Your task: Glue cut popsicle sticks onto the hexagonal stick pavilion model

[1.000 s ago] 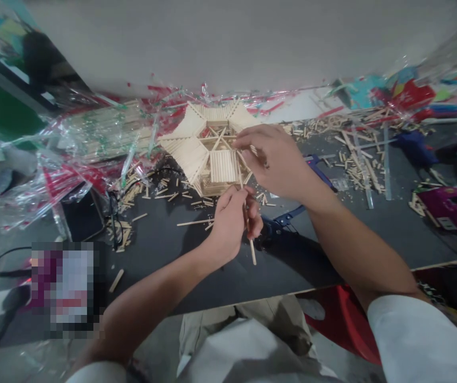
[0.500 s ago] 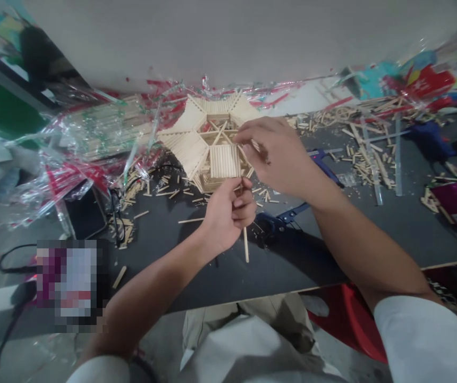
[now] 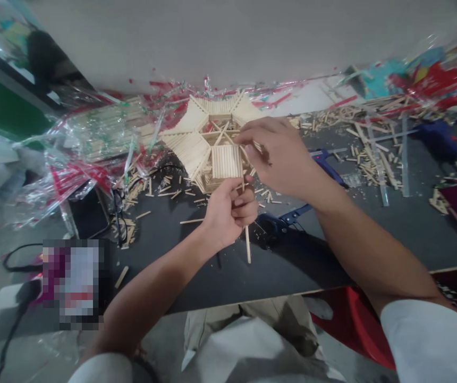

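Note:
A hexagonal model of pale wooden craft sticks (image 3: 196, 151) stands on the dark table, with a flat ribbed stick panel (image 3: 226, 161) on its near side. My left hand (image 3: 230, 213) is shut around a long thin wooden stick (image 3: 247, 244), whose lower end sticks out below my fingers and whose upper end reaches toward the panel. My right hand (image 3: 274, 155) is over the model's right side, pinching a short wooden stick (image 3: 257, 146) at my fingertips. That stick's far end is hidden by my fingers.
Loose sticks and chips litter the dark table (image 3: 404, 239). Crumpled plastic wrap (image 3: 93, 133) lies behind the model. Blue-handled pliers (image 3: 288, 217), a blue glue gun (image 3: 326, 165) and eyeglasses (image 3: 117, 226) lie nearby. A red chair (image 3: 352, 324) sits below the table's edge.
The long stick has gone from tilted to nearly upright in my left hand, whose fingers have curled around it. My right hand stays over the model, and the whole view has drifted slightly.

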